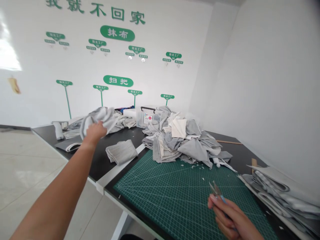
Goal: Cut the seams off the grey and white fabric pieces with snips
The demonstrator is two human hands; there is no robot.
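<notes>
Okay, L hand (pixel 94 133) up over black bench (pixel 100 165), grip bunched round grey cloth scrap (pixel 100 117); R hand (pixel 232 216) pinching small snips (pixel 216 190) above green cutting mat (pixel 175 206), blades too small to tell. Big heap of grey + white cloth offcuts (pixel 180 141) behind mat, folded grey piece (pixel 121 152) nr L hand, cloth stack (pixel 280 196) at R edge

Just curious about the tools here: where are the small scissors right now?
In the head view, the small scissors are at lower right in the right hand, above the green cutting mat, left of a stack of grey cloth.
</notes>
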